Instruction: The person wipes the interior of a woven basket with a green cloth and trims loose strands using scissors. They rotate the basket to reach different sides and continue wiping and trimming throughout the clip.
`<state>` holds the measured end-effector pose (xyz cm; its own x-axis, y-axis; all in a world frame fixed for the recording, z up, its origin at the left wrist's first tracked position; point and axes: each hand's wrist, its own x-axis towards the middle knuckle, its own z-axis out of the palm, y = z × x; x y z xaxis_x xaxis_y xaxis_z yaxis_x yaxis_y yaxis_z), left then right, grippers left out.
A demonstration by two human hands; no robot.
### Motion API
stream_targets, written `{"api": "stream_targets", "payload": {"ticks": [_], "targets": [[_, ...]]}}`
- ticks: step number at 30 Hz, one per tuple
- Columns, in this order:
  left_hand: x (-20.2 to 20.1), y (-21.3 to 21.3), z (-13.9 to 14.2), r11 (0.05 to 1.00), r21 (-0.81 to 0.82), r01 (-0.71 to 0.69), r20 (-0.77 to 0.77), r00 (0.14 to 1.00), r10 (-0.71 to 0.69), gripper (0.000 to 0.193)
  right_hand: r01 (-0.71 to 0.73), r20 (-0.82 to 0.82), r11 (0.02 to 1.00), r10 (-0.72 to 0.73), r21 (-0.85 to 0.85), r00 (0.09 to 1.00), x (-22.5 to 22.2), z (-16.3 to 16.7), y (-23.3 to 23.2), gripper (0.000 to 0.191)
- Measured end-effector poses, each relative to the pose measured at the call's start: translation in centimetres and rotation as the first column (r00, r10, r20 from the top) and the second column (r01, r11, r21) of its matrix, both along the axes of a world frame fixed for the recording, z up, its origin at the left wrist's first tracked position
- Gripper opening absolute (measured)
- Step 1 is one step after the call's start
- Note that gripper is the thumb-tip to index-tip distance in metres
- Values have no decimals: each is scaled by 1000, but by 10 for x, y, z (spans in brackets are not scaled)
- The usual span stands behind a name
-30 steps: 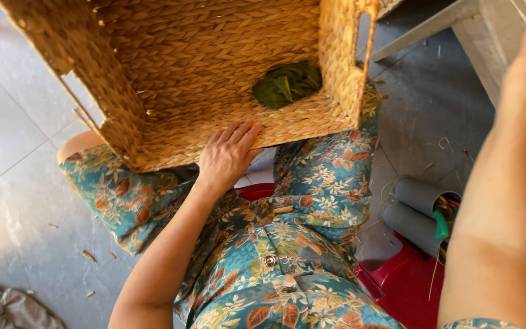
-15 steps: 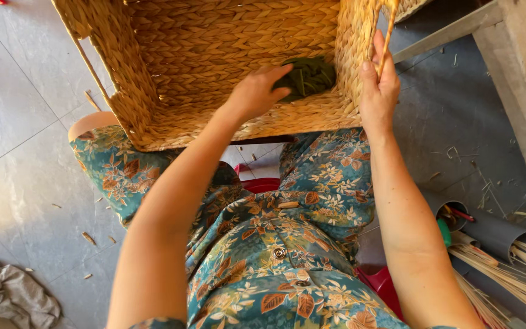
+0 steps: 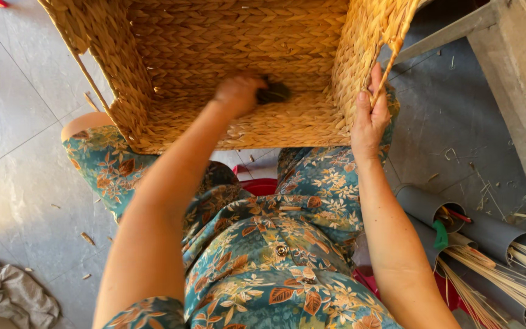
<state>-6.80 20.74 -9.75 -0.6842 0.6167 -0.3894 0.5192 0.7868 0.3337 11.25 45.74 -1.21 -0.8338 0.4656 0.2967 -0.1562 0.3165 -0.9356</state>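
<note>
The left hand (image 3: 238, 91) has reached inside the woven basket (image 3: 226, 36), blurred, closing on the dark green wad (image 3: 275, 92) at twelve o'clock; the right hand (image 3: 369, 116), newly arrived, pinches the basket's right wall.

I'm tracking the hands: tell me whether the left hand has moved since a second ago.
Yes. The left hand went from the woven straw basket's near rim into it.

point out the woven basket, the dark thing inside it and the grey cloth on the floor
woven basket (image 3: 232, 36): head view, on its braided inner wall
dark thing (image 3: 275, 92): head view, on its visible right part beside the left hand
grey cloth (image 3: 13, 293): head view, on its crumpled middle
</note>
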Motion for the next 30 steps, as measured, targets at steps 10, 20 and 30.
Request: {"api": "stream_targets", "payload": {"ticks": [10, 20, 30], "targets": [[1, -40, 16, 902, -57, -428, 186, 883, 431, 43, -15, -39, 997, 18, 81, 999, -6, 3, -6, 49], [81, 104, 69, 992, 103, 70, 148, 985, -85, 41, 23, 14, 999, -23, 37, 1000, -3, -13, 2, 50], [9, -85, 54, 927, -375, -23, 81, 995, 57, 37, -29, -22, 999, 30, 41, 999, -4, -13, 6, 50]]}}
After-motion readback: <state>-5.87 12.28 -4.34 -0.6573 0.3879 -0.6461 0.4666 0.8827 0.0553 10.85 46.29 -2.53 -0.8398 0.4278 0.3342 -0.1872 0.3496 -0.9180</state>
